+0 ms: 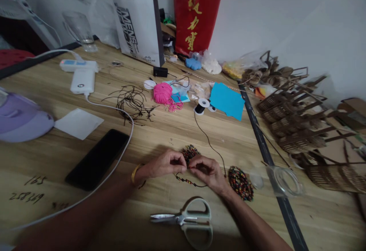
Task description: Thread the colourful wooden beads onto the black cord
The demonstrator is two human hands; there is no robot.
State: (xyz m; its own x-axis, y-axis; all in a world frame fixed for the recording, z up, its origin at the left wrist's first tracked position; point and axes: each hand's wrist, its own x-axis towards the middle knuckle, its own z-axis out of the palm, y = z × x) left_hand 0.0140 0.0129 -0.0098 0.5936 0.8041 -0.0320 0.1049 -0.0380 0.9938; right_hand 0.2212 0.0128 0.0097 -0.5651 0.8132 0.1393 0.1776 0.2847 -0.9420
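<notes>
Wood-grain tabletop (156,134); over it, my left hand (167,163) and right hand (211,171), both pinching thin black multicolour-beaded cord (188,181).

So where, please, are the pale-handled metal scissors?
In the head view, the scissors lie bottom centre on the wooden table, below the right hand.

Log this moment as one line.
left hand: pinching beaded cord | right hand: pinching beaded cord | scissors: unheld | bead coil: beside right hand

Black phone (97,160) beside a white cable (133,124); glass mug (81,29), white paper bag (138,24) and red bag (197,14) farther back
</notes>
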